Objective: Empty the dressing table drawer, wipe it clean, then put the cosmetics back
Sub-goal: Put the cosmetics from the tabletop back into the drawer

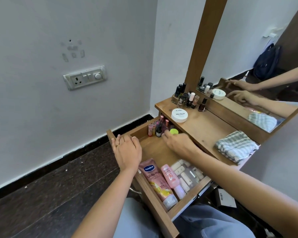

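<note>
At the far end of the open brown wooden drawer (152, 149), reaching with the right grip (179, 143), fingertips just beside a round lime-green lid (174, 131) and a small dark dropper bottle (158, 132); pinching or not, cannot tell. Hooking the left grip (126, 150) over the drawer's front rim.

Tubes (159, 182) in drawer (155, 148) (cloth (236, 146) on tabletop (205, 124)).

Lime-green lid (174, 131) beyond right grip (178, 144). Vaseline tube (156, 179) below it: pink, blue logo. Cloth (236, 146) to its right: grey-and-white check. Drawer (153, 149): brown wood.
</note>
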Motion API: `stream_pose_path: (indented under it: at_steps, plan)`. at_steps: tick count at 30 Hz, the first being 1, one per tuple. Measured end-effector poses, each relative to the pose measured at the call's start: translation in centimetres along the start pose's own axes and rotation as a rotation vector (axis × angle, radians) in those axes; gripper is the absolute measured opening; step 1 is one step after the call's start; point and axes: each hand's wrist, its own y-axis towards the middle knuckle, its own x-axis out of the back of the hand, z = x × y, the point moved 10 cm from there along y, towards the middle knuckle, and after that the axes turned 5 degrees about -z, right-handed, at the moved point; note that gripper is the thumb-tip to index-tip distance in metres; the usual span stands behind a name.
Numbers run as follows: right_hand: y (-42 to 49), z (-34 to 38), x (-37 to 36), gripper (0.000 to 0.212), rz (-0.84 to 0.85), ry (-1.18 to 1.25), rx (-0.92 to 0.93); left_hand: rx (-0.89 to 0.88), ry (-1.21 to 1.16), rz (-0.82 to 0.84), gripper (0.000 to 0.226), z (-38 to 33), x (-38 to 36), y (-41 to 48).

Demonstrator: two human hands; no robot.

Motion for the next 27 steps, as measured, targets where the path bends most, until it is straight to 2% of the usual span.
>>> stream_pose_path:
  at_steps: [4, 7, 11, 14, 18, 21, 23, 25, 27]
  plan:
    - [-1.5, 3.3, -3.8, 0.049, 0.095, 0.038, 0.082, 0.001, 0.005, -0.007, 0.056, -0.1, 0.1, 0.0]
    - [-1.3, 2.9, -5.5, 0.055, 0.134, 0.070, 0.005, -0.002, 0.007, -0.006, 0.056, -0.1, 0.1, 0.0]
    - [-1.2, 2.1, -6.3, 0.052, 0.152, 0.073, -0.058, -0.007, 0.013, 0.006, 0.052, -0.1, 0.1, -0.1]
    - [-1.3, 1.9, -6.7, 0.053, 0.166, 0.052, -0.076, 0.002, 0.016, 0.013, 0.056, 0.0, 0.0, 0.0]
    - [-1.4, 1.6, -7.3, 0.054, 0.188, 0.054, -0.090, -0.007, 0.017, 0.013, 0.044, 0.0, -0.1, 0.0]
    - [-1.4, 1.7, -6.7, 0.055, 0.173, 0.105, -0.086, -0.005, 0.018, 0.011, 0.044, 0.0, -0.1, -0.1]
    - [-1.4, 1.7, -4.3, 0.057, 0.100, 0.227, -0.080, -0.003, 0.021, 0.008, 0.049, 0.1, -0.2, -0.1]
    - [-1.6, -0.2, 1.1, 0.051, -0.129, 0.336, -0.117, -0.007, 0.016, -0.002, 0.047, 0.1, -0.2, 0.0]
    - [-1.9, -5.2, 5.5, 0.046, -0.331, 0.354, -0.272, -0.012, 0.007, -0.011, 0.044, 0.1, -0.2, 0.0]
